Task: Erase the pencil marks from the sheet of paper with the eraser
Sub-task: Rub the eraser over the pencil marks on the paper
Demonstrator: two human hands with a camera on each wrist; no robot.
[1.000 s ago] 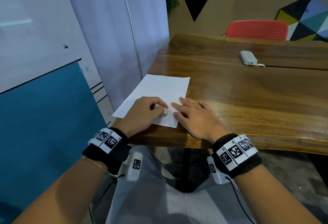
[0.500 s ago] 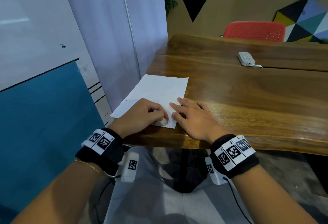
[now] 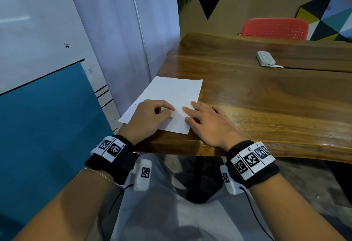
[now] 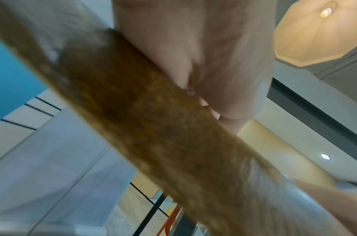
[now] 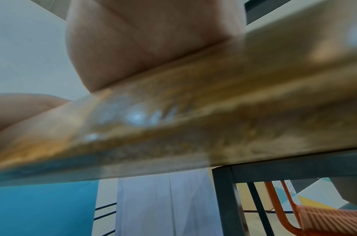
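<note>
A white sheet of paper point(image 3: 171, 95) lies at the near left corner of the wooden table point(image 3: 266, 97), with faint pencil marks near its front edge. My left hand point(image 3: 152, 116) rests on the sheet, its curled fingers pinching a small white eraser point(image 3: 173, 114) against the paper. My right hand point(image 3: 205, 122) lies flat, fingers straight, pressing the sheet's right front corner and the table beside it. Both wrist views show only blurred palm and the table's edge from below; the eraser and sheet are hidden there.
A white power strip point(image 3: 265, 58) lies far back on the table. A red chair point(image 3: 274, 29) stands behind the table. A wall and white curtain point(image 3: 123, 40) rise close on the left. The table's front edge point(image 3: 285, 151) runs just under my wrists.
My left hand has slid the eraser back and forth over the front part of the sheet, now a little farther out. The right hand has stayed pressed on the paper.
</note>
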